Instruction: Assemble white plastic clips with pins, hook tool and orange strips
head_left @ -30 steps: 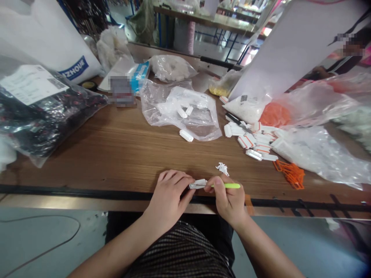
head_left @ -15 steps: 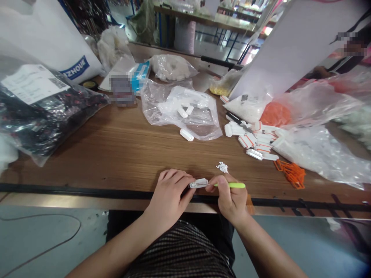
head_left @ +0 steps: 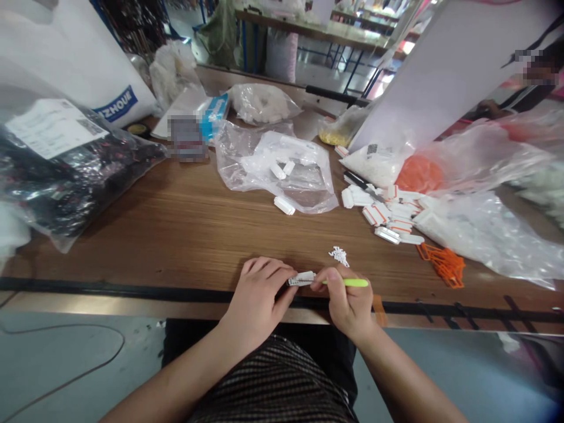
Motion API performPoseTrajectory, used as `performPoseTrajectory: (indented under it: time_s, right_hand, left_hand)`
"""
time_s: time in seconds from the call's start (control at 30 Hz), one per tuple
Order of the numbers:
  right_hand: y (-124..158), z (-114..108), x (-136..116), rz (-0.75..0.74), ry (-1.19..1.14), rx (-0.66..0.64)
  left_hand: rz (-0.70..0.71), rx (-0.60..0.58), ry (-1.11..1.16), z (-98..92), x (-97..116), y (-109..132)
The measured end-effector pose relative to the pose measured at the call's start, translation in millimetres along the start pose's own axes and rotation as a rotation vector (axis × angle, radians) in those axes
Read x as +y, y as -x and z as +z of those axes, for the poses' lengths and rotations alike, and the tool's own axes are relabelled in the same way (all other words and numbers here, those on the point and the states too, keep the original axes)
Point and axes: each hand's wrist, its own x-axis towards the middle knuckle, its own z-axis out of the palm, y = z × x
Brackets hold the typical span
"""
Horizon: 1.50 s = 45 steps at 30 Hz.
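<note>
At the upper left of the frame, a white sack [head_left: 61, 59] marked with a blue panel is partly hidden by a dark-filled plastic bag [head_left: 79, 176], on which a white label [head_left: 55, 129] is stuck. In the upper middle, a crumpled clear bag [head_left: 308, 191] is spread on the wooden table [head_left: 185, 235]; a white block [head_left: 284, 205] is placed just beside its lower edge. At the lower centre, close to the table's front edge, a small white case [head_left: 302, 278] is pinched at its left end by the left hand [head_left: 262, 294], whose fingers are held side by side. Near the case's right end, a green stick [head_left: 355, 282] is gripped between the thumb and bent fingers of the right hand [head_left: 350, 302]; whether the case is touched by its thin tip cannot be told. Just above the right hand, tiny white bits [head_left: 339, 255] are heaped. Right of centre, white cases with orange strips [head_left: 375, 215] are piled. Below and right of the pile, loose orange pieces [head_left: 445, 267] are bunched, and a clear plastic bag [head_left: 489, 235] is laid beside them towards the right edge.
</note>
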Motion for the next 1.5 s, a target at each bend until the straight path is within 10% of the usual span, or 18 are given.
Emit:
performPoseTrajectory:
  time_s: [0.73, 1.07, 1.5]
  right_hand:
    - [2, 1, 6, 0.068, -0.058, 0.039]
    - [-3, -4, -3, -0.175, 0.125, -0.067]
    - [2, 1, 7, 0.031, -0.027, 0.011]
  left_hand:
    - [-0.008, -0.006, 0.014, -0.1, 0, 0]
    - [-0.014, -0.004, 0.026, -0.6, 1, 0]
    - [0.013, 0.021, 0.009, 0.2, 1, -3]
